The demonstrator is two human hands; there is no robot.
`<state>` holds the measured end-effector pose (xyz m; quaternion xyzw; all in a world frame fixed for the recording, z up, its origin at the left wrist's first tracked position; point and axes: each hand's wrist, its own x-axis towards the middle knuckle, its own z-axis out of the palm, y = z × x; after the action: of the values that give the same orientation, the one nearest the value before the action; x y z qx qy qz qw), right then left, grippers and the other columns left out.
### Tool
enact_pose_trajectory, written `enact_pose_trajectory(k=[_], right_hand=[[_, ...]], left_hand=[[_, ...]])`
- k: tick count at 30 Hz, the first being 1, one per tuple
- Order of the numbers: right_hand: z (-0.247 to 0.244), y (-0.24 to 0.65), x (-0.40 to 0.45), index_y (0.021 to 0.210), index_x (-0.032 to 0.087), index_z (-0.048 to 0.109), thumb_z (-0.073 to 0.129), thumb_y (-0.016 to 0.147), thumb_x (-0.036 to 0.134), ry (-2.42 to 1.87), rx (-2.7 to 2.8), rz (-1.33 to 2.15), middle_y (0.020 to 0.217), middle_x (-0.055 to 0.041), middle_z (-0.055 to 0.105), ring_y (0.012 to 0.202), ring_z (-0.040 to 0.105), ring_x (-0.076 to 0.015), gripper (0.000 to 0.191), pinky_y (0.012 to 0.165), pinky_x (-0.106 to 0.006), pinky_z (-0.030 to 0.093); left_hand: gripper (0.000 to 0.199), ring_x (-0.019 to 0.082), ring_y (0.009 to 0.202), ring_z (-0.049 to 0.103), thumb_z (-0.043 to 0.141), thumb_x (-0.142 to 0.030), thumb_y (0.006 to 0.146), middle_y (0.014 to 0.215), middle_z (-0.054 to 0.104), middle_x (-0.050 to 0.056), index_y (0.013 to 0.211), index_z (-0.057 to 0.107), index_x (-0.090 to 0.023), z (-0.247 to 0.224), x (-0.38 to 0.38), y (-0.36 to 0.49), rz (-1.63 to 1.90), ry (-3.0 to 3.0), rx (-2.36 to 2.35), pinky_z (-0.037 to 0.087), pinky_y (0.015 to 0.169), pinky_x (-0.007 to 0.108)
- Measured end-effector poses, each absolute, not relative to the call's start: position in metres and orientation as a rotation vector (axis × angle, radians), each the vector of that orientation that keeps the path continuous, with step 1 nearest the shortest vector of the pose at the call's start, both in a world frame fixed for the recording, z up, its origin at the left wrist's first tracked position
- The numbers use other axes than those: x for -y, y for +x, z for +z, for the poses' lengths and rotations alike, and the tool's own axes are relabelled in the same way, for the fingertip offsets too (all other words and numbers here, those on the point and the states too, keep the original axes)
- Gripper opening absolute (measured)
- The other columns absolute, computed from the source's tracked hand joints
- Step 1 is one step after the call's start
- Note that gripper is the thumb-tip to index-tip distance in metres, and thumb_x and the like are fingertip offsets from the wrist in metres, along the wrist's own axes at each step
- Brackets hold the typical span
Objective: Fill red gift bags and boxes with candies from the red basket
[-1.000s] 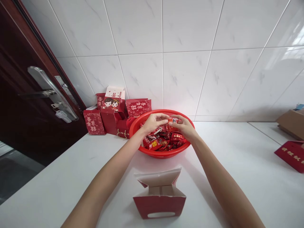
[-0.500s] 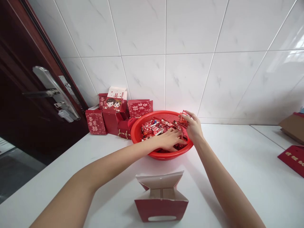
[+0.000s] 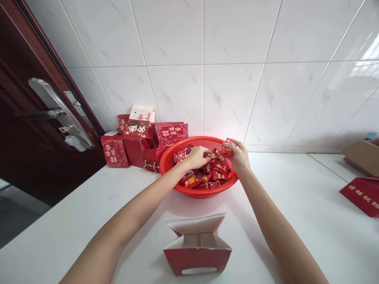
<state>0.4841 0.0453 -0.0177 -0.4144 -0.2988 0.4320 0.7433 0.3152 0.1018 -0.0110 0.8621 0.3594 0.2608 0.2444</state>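
Observation:
A red plastic basket (image 3: 201, 193) holds many small candies in shiny red wrappers (image 3: 219, 166). My left hand (image 3: 197, 157) reaches over the middle of the basket, its fingertips pinched on a small wrapped candy (image 3: 212, 155) among the others. At the basket's right rim, my right hand (image 3: 241, 157) is closed around red-and-white candy packets (image 3: 228, 146); my fingers partly hide how many there are. Nearer to me stands a red paper gift box (image 3: 197, 258), its top flaps spread open and its pale inside showing.
Several red gift boxes (image 3: 134, 152) with printed figures and gold characters are stacked against the tiled wall, left of the basket. A brown carton (image 3: 363, 156) and a red printed box (image 3: 361, 195) lie at the right. A dark door (image 3: 32, 118) with a metal handle borders the counter's left.
My left hand has shifted left and back over the basket, and its spread fingers have come together in a pinch. My right hand stays at the rim with its packets. The view has shifted slightly.

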Motion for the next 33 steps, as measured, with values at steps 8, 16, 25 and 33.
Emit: enact_pose_trajectory(k=[8,16,25,33], right_hand=[[-0.0181,0.478,-0.041,0.1,0.022,0.064,0.085,0.064,0.024,-1.058,0.866,1.038,0.076,0.0003,0.072,0.067,0.071,-0.0195,0.041,0.062,-0.033,0.06],[-0.0211,0.4775,-0.0402,0.102,0.019,0.064,0.091,0.063,0.029,-1.018,0.954,1.038,0.074,-0.0003,0.072,0.065,0.072,-0.0201,0.049,0.062,-0.033,0.06],[-0.0196,0.4779,-0.0392,0.108,0.019,0.065,0.093,0.058,0.038,-0.892,1.038,1.123,0.084,-0.0015,0.076,0.074,0.073,-0.0199,0.06,0.071,-0.034,0.059],[-0.0223,0.4773,-0.0411,0.104,0.02,0.06,0.097,0.051,0.035,-0.93,0.96,1.093,0.081,-0.0012,0.076,0.07,0.073,-0.0213,0.067,0.067,-0.035,0.06]], left_hand=[[0.018,0.025,0.096,0.073,0.071,-0.011,0.079,0.102,0.08,0.011,0.094,0.08,-0.015,-0.0068,-0.1069,0.3155,1.18,1.985,-1.042,0.054,0.095,0.04],[0.017,0.023,0.103,0.07,0.074,-0.023,0.079,0.106,0.075,0.009,0.094,0.08,-0.018,-0.0074,-0.0999,0.3166,1.18,2.03,-0.758,0.054,0.098,0.037],[0.044,0.024,0.104,0.069,0.085,-0.034,0.068,0.105,0.078,0.008,0.107,0.076,-0.014,-0.004,-0.1031,0.3147,1.154,1.654,-0.638,0.052,0.099,0.039],[0.035,0.025,0.095,0.07,0.083,-0.044,0.069,0.095,0.079,0.007,0.09,0.08,-0.016,-0.0004,-0.1029,0.3121,1.001,1.692,-0.698,0.052,0.09,0.038]])
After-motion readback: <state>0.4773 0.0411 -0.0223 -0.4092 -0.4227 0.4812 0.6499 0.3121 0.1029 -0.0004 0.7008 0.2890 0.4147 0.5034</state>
